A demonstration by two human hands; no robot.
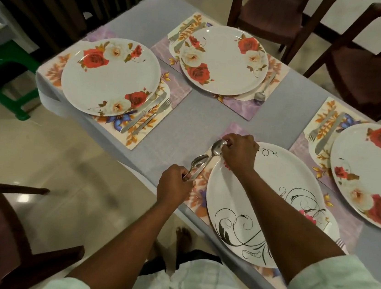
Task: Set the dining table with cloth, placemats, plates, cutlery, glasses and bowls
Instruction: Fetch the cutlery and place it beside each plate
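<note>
Grey cloth (202, 119) covers the surface, with four placemats and plates. Left hand (174, 185) is closed around the handles of some spoons (198, 163) at the near edge. Right hand (240, 151) pinches one spoon (218, 146) by its bowl, beside the swirl-patterned plate (271, 202).

Bare cloth (202, 119) runs open down the table's middle; plates (111, 77) and cutlery (149, 117) crowd each side.

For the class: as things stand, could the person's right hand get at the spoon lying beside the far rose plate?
Probably not at once: the right hand already pinches a spoon. The way to the far spoon looks open across bare cloth.
</note>
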